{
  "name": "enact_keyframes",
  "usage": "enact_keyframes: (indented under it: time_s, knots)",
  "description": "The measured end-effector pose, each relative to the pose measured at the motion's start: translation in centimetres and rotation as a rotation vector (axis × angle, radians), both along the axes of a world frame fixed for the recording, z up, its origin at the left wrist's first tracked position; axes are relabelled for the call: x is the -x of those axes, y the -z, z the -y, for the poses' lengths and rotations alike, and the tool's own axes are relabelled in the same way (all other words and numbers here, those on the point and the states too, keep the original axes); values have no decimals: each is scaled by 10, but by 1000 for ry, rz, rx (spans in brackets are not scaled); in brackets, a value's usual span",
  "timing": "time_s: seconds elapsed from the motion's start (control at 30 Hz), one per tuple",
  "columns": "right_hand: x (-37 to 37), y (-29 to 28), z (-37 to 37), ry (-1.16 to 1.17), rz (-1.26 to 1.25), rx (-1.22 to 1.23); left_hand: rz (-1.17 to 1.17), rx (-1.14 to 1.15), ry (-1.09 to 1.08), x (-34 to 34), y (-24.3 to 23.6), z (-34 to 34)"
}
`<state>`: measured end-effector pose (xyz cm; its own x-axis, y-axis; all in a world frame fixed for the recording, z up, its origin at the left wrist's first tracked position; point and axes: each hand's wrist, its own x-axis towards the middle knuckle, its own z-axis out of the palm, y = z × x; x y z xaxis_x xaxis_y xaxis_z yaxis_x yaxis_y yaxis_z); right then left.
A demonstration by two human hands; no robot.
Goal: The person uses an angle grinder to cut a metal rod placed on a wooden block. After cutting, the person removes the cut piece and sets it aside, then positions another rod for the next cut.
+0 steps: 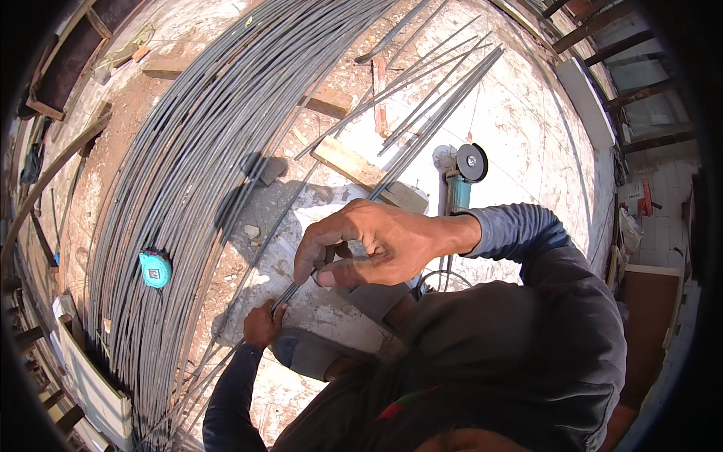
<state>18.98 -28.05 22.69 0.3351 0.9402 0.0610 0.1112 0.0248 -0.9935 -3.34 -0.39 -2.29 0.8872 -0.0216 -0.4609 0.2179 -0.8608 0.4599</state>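
Observation:
My left hand [262,324] is closed around the near end of a small bunch of thin steel rods [444,109]. The rods run away to the upper right, passing behind my right hand [369,245] and over a wooden block [369,175]. Raised above them, my right hand has its fingers curled and the thumb close to the index fingertip in a pinch. Something small and pale shows between those tips, too little to name. To the left lies a large bundle of long steel rods [196,143], with a turquoise tape measure [155,269] on top.
An angle grinder [461,181] with a dark disc rests on the pale floor beyond my right forearm. Another wood piece [325,100] lies under the big bundle. A reddish metal strip [379,96] is near the far rods. Boards [94,377] border the lower left.

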Motion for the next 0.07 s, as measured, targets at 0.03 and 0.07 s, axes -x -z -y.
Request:
enact_keyframes:
  time_s: [0.03,0.07]
  knots:
    - [-1,-18,6,11,-28,-77,-18,-9,10,-2,1,2]
    - [-2,-22,12,37,-9,-66,-5,23,34,2,16,-2]
